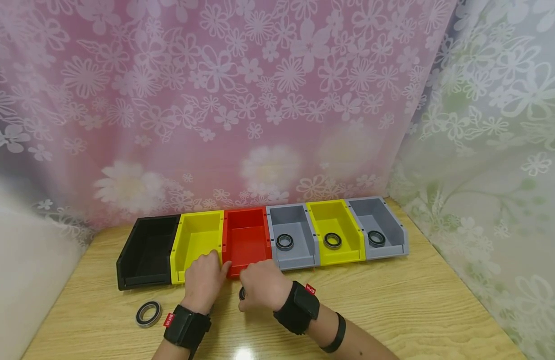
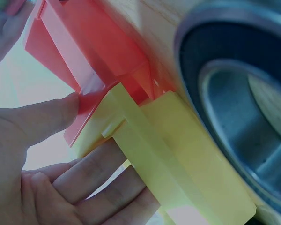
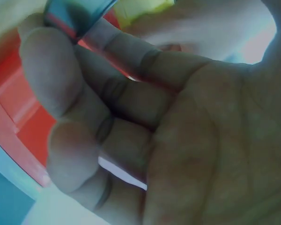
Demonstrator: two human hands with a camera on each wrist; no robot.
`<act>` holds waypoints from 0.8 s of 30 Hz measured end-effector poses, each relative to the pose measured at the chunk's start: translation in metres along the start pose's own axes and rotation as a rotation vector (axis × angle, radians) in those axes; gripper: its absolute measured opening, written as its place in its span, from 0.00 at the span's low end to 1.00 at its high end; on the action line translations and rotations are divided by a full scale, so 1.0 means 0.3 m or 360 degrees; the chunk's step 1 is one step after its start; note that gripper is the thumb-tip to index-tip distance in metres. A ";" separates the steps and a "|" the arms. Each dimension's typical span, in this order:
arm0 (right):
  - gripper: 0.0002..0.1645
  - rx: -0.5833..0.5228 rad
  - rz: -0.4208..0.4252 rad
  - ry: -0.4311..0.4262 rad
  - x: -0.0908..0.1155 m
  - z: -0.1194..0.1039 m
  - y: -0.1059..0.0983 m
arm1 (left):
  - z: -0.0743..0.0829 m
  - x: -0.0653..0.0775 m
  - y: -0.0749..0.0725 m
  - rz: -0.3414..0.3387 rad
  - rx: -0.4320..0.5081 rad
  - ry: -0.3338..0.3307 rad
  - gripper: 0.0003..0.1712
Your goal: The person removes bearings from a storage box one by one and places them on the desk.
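Observation:
My left hand [image 1: 204,280] rests at the front of the left yellow bin [image 1: 198,232]. In the left wrist view its thumb touches the corner of the red bin [image 2: 91,89], and its extended fingers pass behind the yellow bin's front lip [image 2: 150,154]. My right hand [image 1: 265,286] pinches a ball bearing [image 1: 242,293] between thumb and fingertips, just in front of the red bin. Most of that bearing is hidden by the hand in the head view; its edge [image 3: 77,18] shows in the right wrist view. Another bearing [image 1: 149,314] lies on the table, left of my left hand.
The bins stand in a joined row, with a black bin [image 1: 144,281] at the left end. Single bearings lie in the left grey bin [image 1: 300,262], the right yellow bin [image 1: 342,257] and the right grey bin [image 1: 385,251]. Flowered curtains [image 1: 268,100] hang behind the wooden table [image 1: 394,300].

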State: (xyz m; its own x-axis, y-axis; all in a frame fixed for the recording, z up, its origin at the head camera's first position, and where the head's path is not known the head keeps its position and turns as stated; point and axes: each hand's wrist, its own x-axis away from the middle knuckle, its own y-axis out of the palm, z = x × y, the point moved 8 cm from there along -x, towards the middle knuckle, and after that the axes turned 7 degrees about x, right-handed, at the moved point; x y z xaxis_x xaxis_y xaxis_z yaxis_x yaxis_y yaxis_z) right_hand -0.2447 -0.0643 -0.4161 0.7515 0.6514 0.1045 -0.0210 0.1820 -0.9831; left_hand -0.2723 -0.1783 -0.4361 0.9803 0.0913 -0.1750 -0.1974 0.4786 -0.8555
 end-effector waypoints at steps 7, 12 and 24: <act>0.25 -0.0005 -0.0007 -0.0035 0.007 -0.025 0.053 | -0.003 0.000 0.004 -0.0034 0.0001 -0.0027 0.21; 0.25 0.0073 0.0000 -0.0039 0.006 -0.033 0.084 | -0.001 0.000 0.006 -0.0037 0.0009 -0.0022 0.21; 0.24 0.0182 0.0031 -0.0023 0.004 -0.040 0.106 | -0.005 0.001 0.009 -0.0027 0.0002 -0.0019 0.21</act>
State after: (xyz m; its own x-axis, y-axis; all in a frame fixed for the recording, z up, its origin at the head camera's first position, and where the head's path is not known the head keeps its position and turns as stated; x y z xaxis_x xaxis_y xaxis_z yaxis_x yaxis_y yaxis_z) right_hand -0.2365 -0.0666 -0.4491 0.7405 0.6662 0.0888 -0.1111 0.2517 -0.9614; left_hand -0.2727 -0.1781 -0.4391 0.9835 0.0936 -0.1546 -0.1806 0.4812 -0.8578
